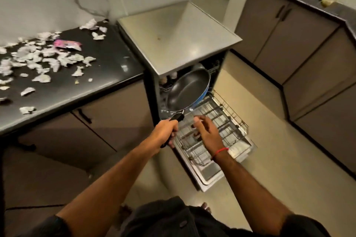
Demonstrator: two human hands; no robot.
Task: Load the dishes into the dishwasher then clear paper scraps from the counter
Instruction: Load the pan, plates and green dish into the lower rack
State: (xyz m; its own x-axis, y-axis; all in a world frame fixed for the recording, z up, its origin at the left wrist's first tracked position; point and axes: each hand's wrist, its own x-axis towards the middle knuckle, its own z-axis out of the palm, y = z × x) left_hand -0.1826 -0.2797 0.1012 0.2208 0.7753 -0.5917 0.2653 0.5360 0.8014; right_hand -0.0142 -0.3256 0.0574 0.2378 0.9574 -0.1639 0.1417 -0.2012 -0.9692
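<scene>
My left hand (166, 128) grips the black handle of a dark non-stick frying pan (187, 90) with a blue outside. The pan hangs tilted in front of the open dishwasher (177, 44), above the inner end of the pulled-out lower wire rack (221, 121). My right hand (207, 131) hovers over the rack with fingers loosely spread and nothing in it. Some dishes show dimly inside the machine behind the pan. Several torn white paper scraps (38, 61) lie scattered over the black counter (107, 75) at the left.
A pink wrapper (67, 45) lies among the scraps. The dishwasher door (212, 175) lies folded down over the floor under the rack. Brown cabinets (308, 54) with a black top line the right side. Pale floor lies between them and the dishwasher.
</scene>
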